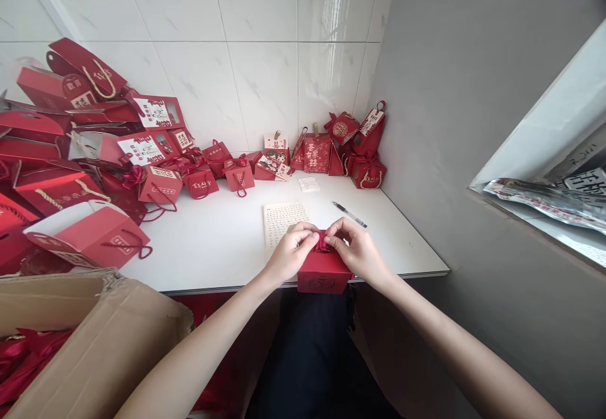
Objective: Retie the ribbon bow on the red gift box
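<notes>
A red gift box sits at the table's front edge, its near side jutting slightly past it. On its top lies a red ribbon bow. My left hand pinches the ribbon from the left, thumb and fingers closed. From the right, my right hand pinches the same ribbon, also closed. The two hands are a small gap apart over the box. Just behind the left hand lies a notepad with rows of writing; a black pen rests beyond the right hand.
Red gift boxes are piled high on the left. Smaller finished-looking boxes line the back wall, near a small white paper. An open cardboard carton with red ribbons stands front left. A grey wall bounds the right.
</notes>
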Tool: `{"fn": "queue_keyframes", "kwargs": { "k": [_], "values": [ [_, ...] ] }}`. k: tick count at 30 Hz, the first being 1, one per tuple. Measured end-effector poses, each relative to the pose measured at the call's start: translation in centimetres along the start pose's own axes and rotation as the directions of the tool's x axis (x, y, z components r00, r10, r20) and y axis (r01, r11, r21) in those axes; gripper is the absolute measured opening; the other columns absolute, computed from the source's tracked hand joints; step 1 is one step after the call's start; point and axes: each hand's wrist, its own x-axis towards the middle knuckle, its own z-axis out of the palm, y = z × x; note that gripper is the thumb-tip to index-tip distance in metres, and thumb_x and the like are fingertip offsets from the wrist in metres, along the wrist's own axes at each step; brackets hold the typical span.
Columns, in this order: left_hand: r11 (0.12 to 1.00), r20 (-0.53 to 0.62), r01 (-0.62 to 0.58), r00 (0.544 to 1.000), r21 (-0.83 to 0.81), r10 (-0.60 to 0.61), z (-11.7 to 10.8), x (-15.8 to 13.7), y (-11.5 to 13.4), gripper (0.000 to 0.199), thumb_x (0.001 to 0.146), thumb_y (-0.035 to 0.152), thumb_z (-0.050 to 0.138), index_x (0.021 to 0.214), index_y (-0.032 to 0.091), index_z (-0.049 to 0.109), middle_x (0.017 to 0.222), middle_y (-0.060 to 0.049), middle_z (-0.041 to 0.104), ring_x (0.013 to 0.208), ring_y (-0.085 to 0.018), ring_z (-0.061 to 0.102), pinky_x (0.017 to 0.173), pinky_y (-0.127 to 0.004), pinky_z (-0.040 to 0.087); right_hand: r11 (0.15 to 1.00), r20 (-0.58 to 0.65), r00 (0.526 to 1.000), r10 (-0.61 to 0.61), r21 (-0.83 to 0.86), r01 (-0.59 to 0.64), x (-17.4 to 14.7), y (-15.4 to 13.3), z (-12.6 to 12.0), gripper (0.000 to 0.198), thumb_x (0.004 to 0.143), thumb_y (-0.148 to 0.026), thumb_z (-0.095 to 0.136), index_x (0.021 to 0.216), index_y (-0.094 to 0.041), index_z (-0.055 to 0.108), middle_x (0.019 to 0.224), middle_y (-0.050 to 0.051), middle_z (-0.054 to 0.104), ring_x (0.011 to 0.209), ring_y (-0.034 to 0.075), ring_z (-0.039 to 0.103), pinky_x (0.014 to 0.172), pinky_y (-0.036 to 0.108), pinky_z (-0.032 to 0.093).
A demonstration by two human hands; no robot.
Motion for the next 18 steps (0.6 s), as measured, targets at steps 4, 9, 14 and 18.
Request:
{"fn": "queue_keyframes", "kwargs": {
  "k": [4,9,14,18],
  "values": [
    [0.997,0.006,0.044,0.999,-0.068,-0.044,0.0,-0.1,0.1,0.028,0.085,0.031,0.043,0.071,0.017,0.062,0.118,-0.006,0.054,0.118,-0.022,0.042,0.104,-0.035,0.029,0.996,0.007,0.999,-0.042,-0.084,0.042,0.0,0.2,0.1,0.01,0.085,-0.026,0.048,0.076,-0.021,0.049,0.074,0.0,0.059,0.068,0.015,0.056,0.065,0.029,0.044],
    [0.985,0.022,0.072,0.997,-0.159,-0.069,-0.2,-0.1,0.0,0.03,0.084,0.031,0.044,0.067,0.017,0.064,0.139,-0.001,0.041,0.129,-0.024,0.033,0.108,-0.033,0.024,0.964,-0.039,0.989,-0.141,-0.233,0.128,-0.4,-0.2,-0.4,0.006,0.085,-0.022,0.048,0.081,-0.021,0.051,0.094,0.005,0.061,0.084,0.018,0.06,0.071,0.031,0.048],
    [0.961,0.036,0.078,0.997,-0.265,-0.071,-0.4,-0.2,-0.3,0.03,0.084,0.032,0.046,0.074,0.016,0.068,0.144,-0.002,0.034,0.127,-0.027,0.037,0.108,-0.034,0.026,0.875,0.021,0.942,-0.336,-0.362,0.32,-1.2,-0.3,-0.8,0.004,0.086,-0.022,0.055,0.084,-0.02,0.058,0.109,0.009,0.056,0.104,0.022,0.055,0.08,0.035,0.05],
    [0.973,0.064,0.062,0.997,-0.221,-0.049,-0.5,-0.3,-0.5,0.03,0.086,0.032,0.042,0.077,0.017,0.068,0.144,0.0,0.035,0.133,-0.024,0.029,0.111,-0.034,0.02,0.861,0.006,0.932,-0.363,-0.381,0.338,-1.3,0.1,-0.8,0.006,0.086,-0.017,0.056,0.085,-0.02,0.061,0.107,0.008,0.056,0.094,0.019,0.059,0.076,0.031,0.052]
  ]
}}
